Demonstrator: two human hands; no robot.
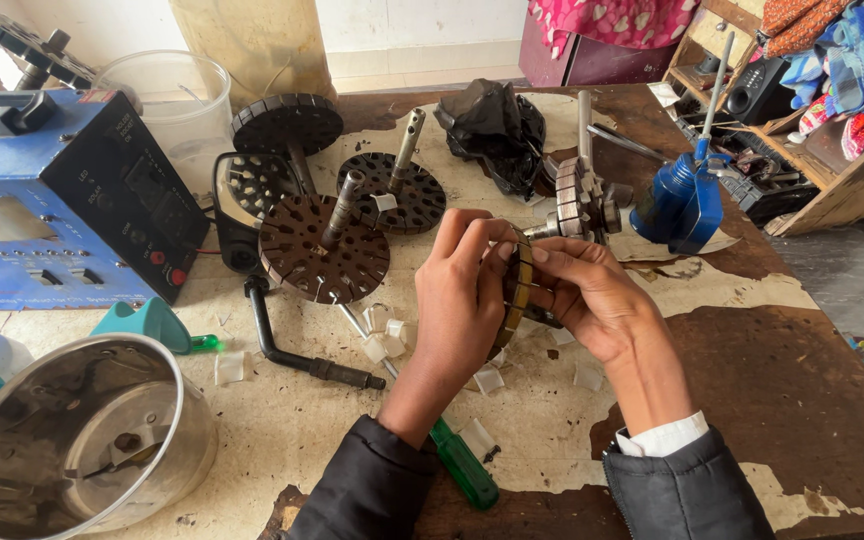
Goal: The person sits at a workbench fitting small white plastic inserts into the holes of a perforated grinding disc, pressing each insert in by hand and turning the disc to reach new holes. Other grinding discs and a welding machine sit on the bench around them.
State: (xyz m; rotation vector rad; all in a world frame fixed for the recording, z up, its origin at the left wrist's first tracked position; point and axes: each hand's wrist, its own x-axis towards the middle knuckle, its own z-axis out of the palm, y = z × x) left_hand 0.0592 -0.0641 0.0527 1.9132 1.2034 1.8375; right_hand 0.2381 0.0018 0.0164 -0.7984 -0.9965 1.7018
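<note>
Brassy stator ring clamped between my left hand and right hand; three slotted rotor discs at ten o'clock, green screwdriver at six, on the desk.

Head camera looks steeply down, close over the workbench.

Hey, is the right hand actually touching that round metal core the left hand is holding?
Touching. The head view shows the right hand's fingertips pressed on the rim of the round metal core, while the left hand grips it from the other side.
</note>
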